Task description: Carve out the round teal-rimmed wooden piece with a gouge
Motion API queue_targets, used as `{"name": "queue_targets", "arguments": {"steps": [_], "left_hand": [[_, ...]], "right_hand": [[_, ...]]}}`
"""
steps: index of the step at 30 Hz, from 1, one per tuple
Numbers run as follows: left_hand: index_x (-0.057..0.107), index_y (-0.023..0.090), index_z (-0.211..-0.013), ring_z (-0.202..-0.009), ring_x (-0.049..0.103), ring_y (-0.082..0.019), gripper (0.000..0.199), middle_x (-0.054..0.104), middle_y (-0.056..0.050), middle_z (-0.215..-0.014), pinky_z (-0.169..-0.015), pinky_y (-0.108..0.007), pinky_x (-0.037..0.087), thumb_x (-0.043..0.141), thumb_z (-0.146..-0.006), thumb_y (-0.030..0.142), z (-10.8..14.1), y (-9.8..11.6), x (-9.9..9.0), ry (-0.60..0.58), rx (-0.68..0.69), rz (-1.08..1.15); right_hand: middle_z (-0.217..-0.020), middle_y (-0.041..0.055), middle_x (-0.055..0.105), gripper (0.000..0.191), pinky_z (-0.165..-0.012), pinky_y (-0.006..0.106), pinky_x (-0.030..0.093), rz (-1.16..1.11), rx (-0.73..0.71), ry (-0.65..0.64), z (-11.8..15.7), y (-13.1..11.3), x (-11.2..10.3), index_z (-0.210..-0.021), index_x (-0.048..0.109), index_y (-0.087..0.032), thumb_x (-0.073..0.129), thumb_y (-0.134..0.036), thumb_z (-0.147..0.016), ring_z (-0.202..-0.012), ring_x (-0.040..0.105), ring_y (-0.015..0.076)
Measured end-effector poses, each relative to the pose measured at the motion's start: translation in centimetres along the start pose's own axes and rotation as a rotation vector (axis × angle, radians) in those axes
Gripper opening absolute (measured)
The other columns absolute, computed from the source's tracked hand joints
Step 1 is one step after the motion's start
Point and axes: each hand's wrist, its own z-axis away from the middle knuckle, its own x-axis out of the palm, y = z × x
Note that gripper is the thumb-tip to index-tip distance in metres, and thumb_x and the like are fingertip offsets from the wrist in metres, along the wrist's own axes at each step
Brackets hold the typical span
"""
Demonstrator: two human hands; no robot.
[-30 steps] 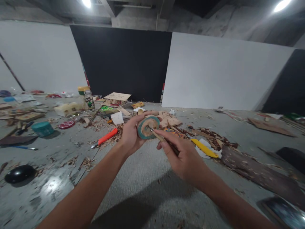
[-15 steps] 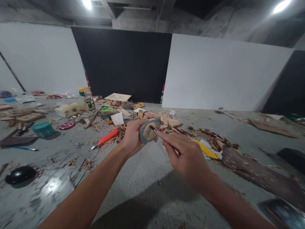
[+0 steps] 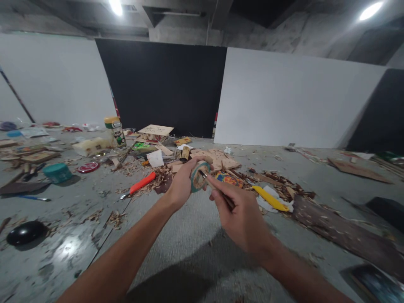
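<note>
In the middle of the view my left hand (image 3: 182, 184) is wrapped round a round wooden disc (image 3: 198, 180), tan in the centre with a teal rim. Its face is tilted toward my right hand (image 3: 241, 206). That hand pinches a thin wooden-handled paintbrush (image 3: 205, 173), whose dark tip meets the tan centre of the disc. An orange utility knife (image 3: 142, 183) lies on the floor left of my hands. Right of them lies a yellow utility knife (image 3: 272, 198) on crumpled white paper.
Wood shavings (image 3: 159, 174) and scraps cover much of the floor. A teal jar (image 3: 57, 172), a red lid (image 3: 89, 167) and a black rounded object (image 3: 27, 232) stand at left. Behind are a tumbler (image 3: 115, 132) and boards. A brown sheet (image 3: 347, 231) lies at right.
The disc has turned slightly and now shows more edge-on. My right hand has shifted a little down and left, with more of the brush handle showing.
</note>
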Motion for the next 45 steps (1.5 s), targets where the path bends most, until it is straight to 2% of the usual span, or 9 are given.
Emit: {"name": "queue_targets", "arguments": {"steps": [4, 8, 11, 13, 18, 22, 25, 30, 45], "left_hand": [[0.066, 0.017, -0.092, -0.065, 0.062, -0.017, 0.026, 0.068, -0.008, -0.085, -0.053, -0.026, 0.048, 0.043, -0.088, 0.027, 0.0, -0.2, -0.1, -0.015, -0.007, -0.016], [0.065, 0.016, -0.096, -0.064, 0.063, -0.018, 0.031, 0.069, -0.009, -0.089, -0.050, -0.027, 0.049, 0.037, -0.089, 0.027, 0.1, -0.1, 0.0, 0.006, 0.012, -0.003], [0.064, 0.015, -0.097, -0.064, 0.064, -0.018, 0.031, 0.070, -0.009, -0.088, -0.049, -0.027, 0.050, 0.036, -0.090, 0.027, 0.2, 0.4, 0.2, 0.008, -0.004, 0.044], [0.063, 0.015, -0.097, -0.064, 0.064, -0.019, 0.031, 0.070, -0.009, -0.087, -0.049, -0.028, 0.051, 0.036, -0.091, 0.028, 0.2, 0.8, 0.3, 0.022, -0.019, 0.084], [0.063, 0.015, -0.103, -0.064, 0.067, -0.023, 0.029, 0.071, -0.009, -0.083, -0.045, -0.030, 0.051, 0.040, -0.092, 0.029, 0.2, 1.2, 0.1, 0.012, -0.042, 0.132], [0.064, 0.015, -0.103, -0.063, 0.067, -0.023, 0.029, 0.072, -0.010, -0.087, -0.045, -0.030, 0.051, 0.042, -0.090, 0.028, 0.1, 1.2, -0.1, -0.021, -0.053, 0.142], [0.064, 0.014, -0.104, -0.062, 0.067, -0.023, 0.030, 0.074, -0.012, -0.089, -0.045, -0.030, 0.050, 0.045, -0.089, 0.030, 0.0, 1.2, -0.5, -0.021, -0.060, 0.148], [0.068, 0.008, -0.103, -0.074, 0.071, -0.026, 0.037, 0.074, -0.016, -0.089, -0.058, -0.036, 0.058, 0.045, -0.084, 0.031, -0.4, 1.3, -1.0, 0.004, -0.080, 0.201], [0.067, 0.009, -0.094, -0.093, 0.072, -0.030, 0.031, 0.073, -0.016, -0.097, -0.084, -0.044, 0.059, 0.045, -0.084, 0.029, -0.2, 0.8, 0.6, 0.219, 0.068, 0.427]], "right_hand": [[-0.094, 0.0140, 0.077, 0.038, -0.071, 0.040, 0.055, 0.105, -0.065, 0.010, 0.0, 0.4, -0.1, -0.120, 0.073, -0.016, 0.048, -0.014, -0.091, -0.080, 0.070, 0.0237], [-0.071, 0.0021, 0.067, 0.037, -0.042, 0.026, 0.045, -0.483, 0.353, -0.120, -0.7, 0.6, 0.0, -0.123, 0.069, -0.018, 0.056, -0.031, -0.091, -0.042, 0.048, 0.0097], [-0.065, -0.0038, 0.057, 0.038, -0.035, 0.022, 0.035, -0.817, 0.552, -0.157, -1.1, 0.8, -0.1, -0.122, 0.069, -0.021, 0.057, -0.040, -0.091, -0.036, 0.034, 0.0053], [-0.065, -0.0038, 0.057, 0.037, -0.037, 0.021, 0.034, -0.743, 0.502, -0.140, -1.3, 0.8, -0.5, -0.120, 0.070, -0.022, 0.057, -0.040, -0.091, -0.038, 0.036, 0.0057], [-0.074, 0.0035, 0.068, 0.035, -0.047, 0.025, 0.039, -0.191, 0.202, -0.028, -1.4, 0.5, -2.2, -0.120, 0.073, -0.020, 0.056, -0.030, -0.091, -0.053, 0.052, 0.0112], [-0.088, 0.0083, 0.077, 0.036, -0.045, 0.027, 0.035, 0.044, 0.098, -0.071, -1.4, 0.1, -3.1, -0.121, 0.073, -0.018, 0.054, -0.023, -0.090, -0.049, 0.050, 0.0122], [-0.089, 0.0085, 0.079, 0.036, -0.047, 0.030, 0.039, 0.126, 0.041, -0.091, -1.5, 0.1, -3.4, -0.119, 0.074, -0.018, 0.054, -0.020, -0.089, -0.050, 0.056, 0.0147], [-0.107, 0.0074, 0.079, 0.035, -0.070, 0.037, 0.055, 0.183, -0.059, -0.094, -1.4, 0.5, -3.6, -0.117, 0.074, -0.018, 0.054, -0.016, -0.089, -0.085, 0.073, 0.0234], [-0.120, 0.0143, 0.073, 0.039, -0.090, 0.047, 0.058, 0.265, -0.139, -0.060, -0.2, 0.3, -0.9, -0.127, 0.065, -0.009, 0.043, -0.012, -0.095, -0.107, 0.071, 0.0288]]}}
